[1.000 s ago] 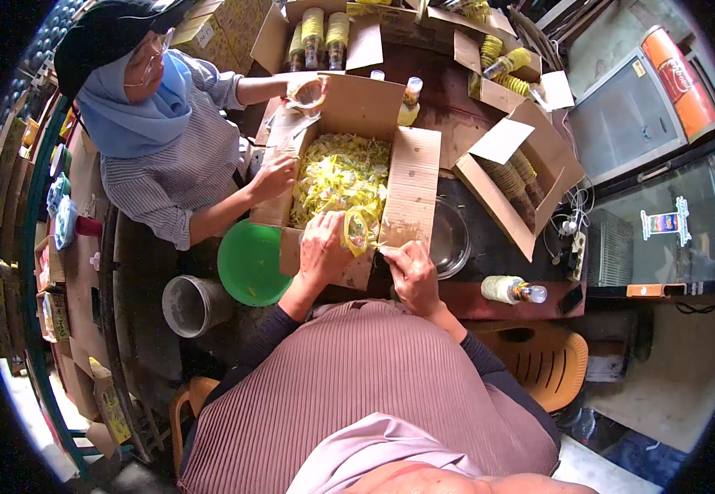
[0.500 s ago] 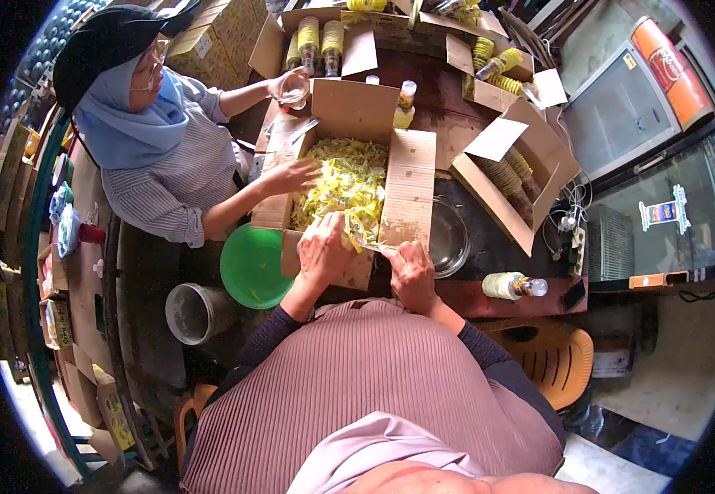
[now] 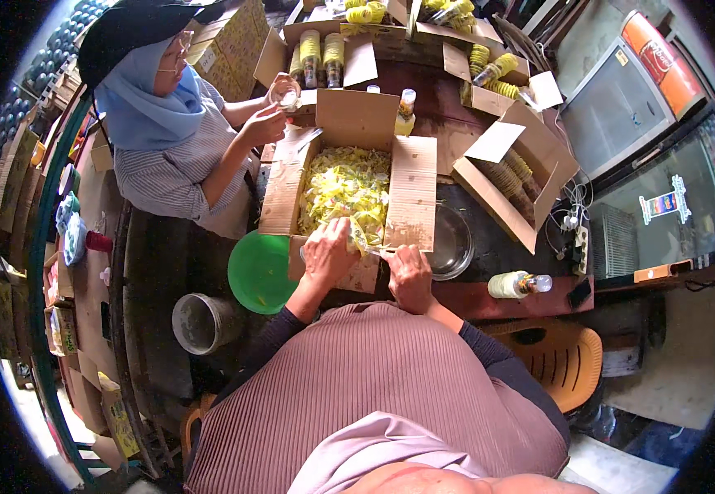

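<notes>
At the near edge of an open cardboard box (image 3: 411, 188), both my hands work close together. The box holds a heap of loose yellow and whitish plastic-looking pieces (image 3: 343, 185). My left hand (image 3: 330, 251) is closed on a crumpled yellow plastic-looking piece (image 3: 362, 234). My right hand (image 3: 410, 273), just beside it, pinches a thin, pale, narrow thing (image 3: 380, 249) that reaches toward the yellow piece; its kind is too small to tell. Across to the left, a co-worker's hands (image 3: 273, 115) hold a small round clear container (image 3: 288, 100).
A green basin (image 3: 260, 284) and a grey bucket (image 3: 197, 325) stand to my left. Behind my right hand is a clear round bowl (image 3: 455, 243). A bottle (image 3: 519, 285) lies farther right. Boxes of yellow-ringed stacks (image 3: 311, 58) and a box of brown stacks (image 3: 512, 177) surround the table.
The co-worker's hand has left the heap in the box and come up to the round container. My hands stay in nearly the same place, and the view has shifted slightly.
</notes>
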Demonstrator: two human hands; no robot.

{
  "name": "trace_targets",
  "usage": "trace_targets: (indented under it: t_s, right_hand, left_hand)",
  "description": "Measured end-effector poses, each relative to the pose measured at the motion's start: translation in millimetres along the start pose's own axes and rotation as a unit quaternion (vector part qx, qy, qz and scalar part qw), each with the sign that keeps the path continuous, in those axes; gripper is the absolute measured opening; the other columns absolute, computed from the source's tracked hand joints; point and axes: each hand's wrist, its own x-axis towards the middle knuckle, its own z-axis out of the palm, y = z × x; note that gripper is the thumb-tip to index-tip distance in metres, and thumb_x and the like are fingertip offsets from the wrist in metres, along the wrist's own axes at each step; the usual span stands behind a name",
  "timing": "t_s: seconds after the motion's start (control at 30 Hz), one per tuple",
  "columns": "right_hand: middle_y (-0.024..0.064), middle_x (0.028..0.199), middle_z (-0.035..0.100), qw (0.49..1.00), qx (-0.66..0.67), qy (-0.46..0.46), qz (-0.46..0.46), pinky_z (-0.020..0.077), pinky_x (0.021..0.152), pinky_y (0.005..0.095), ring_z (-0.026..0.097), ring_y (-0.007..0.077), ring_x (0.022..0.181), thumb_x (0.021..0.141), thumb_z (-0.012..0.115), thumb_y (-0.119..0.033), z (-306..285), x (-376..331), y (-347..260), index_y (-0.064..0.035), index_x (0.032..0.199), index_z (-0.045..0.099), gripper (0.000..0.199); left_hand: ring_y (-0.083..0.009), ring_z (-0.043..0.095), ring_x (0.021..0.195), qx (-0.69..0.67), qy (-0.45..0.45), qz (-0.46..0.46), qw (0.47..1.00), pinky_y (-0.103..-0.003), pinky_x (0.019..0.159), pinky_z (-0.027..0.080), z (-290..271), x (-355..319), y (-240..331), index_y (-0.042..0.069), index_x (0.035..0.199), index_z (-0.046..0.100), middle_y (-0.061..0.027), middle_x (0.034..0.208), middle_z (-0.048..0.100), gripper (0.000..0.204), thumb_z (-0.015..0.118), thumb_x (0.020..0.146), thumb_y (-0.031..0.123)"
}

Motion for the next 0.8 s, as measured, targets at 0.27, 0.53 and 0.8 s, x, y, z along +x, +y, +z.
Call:
trace_targets:
  t_s: [0.27, 0.53, 0.8]
  right_hand:
    - [0.0081, 0.080, 0.052, 1.000, -0.004, -0.015, 0.014, 0.0434, 0.069, 0.0359, 0.052, 0.0247, 0.079, 0.075, 0.060, -0.006, 5.9, -0.8, -0.7, -0.0040, 0.088, 0.063, 0.014]
    - [0.0079, 0.079, 0.053, 0.998, 0.035, -0.012, 0.055, 0.0446, 0.069, 0.0357, 0.052, 0.0249, 0.079, 0.078, 0.060, -0.009, 11.7, 3.4, -1.2, -0.0040, 0.080, 0.061, 0.005]
    - [0.0085, 0.078, 0.052, 0.998, -0.011, -0.034, 0.053, 0.0454, 0.070, 0.0361, 0.052, 0.0250, 0.080, 0.079, 0.060, -0.010, 8.0, 5.0, 0.7, -0.0037, 0.077, 0.059, 0.007]
  left_hand:
    - [-0.0327, 0.063, 0.078, -0.040, -0.035, -0.019, 0.998, -0.042, 0.066, 0.050, 3.6, -0.1, -9.9, 0.006, 0.095, 0.052, -0.0125, 0.083, 0.063, 0.043, 0.074, 0.066, 0.029]
    - [-0.0335, 0.063, 0.079, -0.026, -0.064, 0.048, 0.996, -0.043, 0.067, 0.050, 9.7, 8.6, -20.9, 0.006, 0.096, 0.051, -0.0128, 0.085, 0.061, 0.043, 0.073, 0.066, 0.028]
    - [-0.0341, 0.062, 0.082, -0.050, -0.161, 0.006, 0.986, -0.044, 0.068, 0.049, 5.4, 23.9, -17.4, 0.005, 0.091, 0.051, -0.0127, 0.084, 0.061, 0.039, 0.073, 0.068, 0.028]
